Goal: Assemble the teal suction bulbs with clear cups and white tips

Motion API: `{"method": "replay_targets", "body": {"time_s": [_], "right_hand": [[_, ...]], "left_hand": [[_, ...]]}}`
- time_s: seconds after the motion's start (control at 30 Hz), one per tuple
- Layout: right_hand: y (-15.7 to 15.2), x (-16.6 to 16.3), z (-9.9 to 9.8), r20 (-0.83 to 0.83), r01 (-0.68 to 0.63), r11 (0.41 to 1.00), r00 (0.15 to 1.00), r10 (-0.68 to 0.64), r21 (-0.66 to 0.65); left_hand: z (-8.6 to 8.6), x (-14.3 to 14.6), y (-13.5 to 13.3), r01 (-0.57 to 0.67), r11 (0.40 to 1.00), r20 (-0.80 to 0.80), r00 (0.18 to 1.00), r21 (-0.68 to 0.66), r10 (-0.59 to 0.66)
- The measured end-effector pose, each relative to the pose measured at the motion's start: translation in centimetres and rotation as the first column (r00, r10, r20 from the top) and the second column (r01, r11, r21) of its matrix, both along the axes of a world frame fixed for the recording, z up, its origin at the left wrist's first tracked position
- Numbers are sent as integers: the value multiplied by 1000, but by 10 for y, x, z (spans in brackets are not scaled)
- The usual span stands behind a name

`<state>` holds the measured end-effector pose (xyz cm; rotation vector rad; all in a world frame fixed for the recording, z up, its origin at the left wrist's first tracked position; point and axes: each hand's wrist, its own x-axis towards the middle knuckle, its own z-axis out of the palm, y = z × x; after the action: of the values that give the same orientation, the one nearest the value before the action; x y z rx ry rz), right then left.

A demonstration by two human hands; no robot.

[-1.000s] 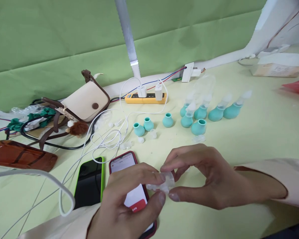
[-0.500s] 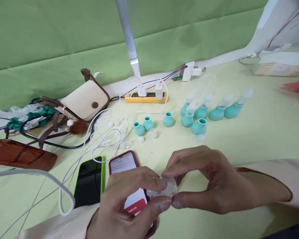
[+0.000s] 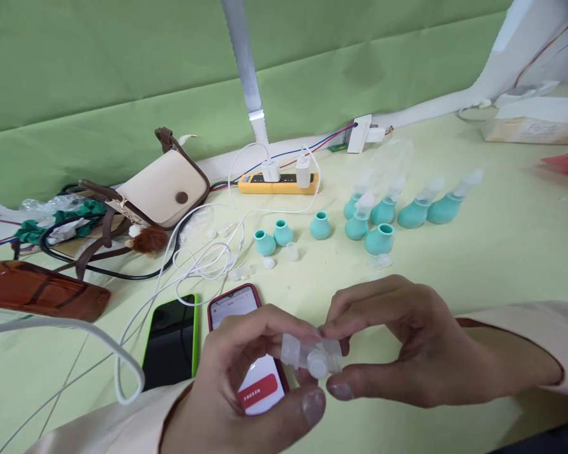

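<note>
No text I can make out for certain. Markings as follows:
- Phone point(image 3: 234, 306) in the red case: lit screen, short dark title line near the top, too small to read. Red button point(image 3: 258, 391) lower down with a row of white characters, blurred. Left hand point(image 3: 218, 384) covers part of the screen.
- Box point(image 3: 532, 130) at far right: large pale lettering on its front, too soft to call.
- Yellow power strip point(image 3: 277, 188): small bluish label point(image 3: 247, 180) at its left end, unreadable.
</note>
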<state>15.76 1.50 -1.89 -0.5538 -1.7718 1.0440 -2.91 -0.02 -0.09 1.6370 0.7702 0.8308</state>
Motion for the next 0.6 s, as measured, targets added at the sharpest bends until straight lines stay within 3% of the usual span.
{"method": "replay_targets", "body": {"time_s": [0.17,0.43,0.5,0.6], "right_hand": [[-1,1,-1,37,11,999,999,-13,51],[-1,4,1,128,-14,982,992,-11,190],[-1,5,1,144,-18,970,989,-18,242],[1,6,1,147,-34,954,989,-10,297]], "left_hand": [[0,2,2,-39,998,-36,999,-56,38],[0,0,3,6,995,-48,999,-104,-11],[1,1,2,-7,998,-65,998,-65,3],[3,4,1,-72,991,-102,991,108,83]]}}
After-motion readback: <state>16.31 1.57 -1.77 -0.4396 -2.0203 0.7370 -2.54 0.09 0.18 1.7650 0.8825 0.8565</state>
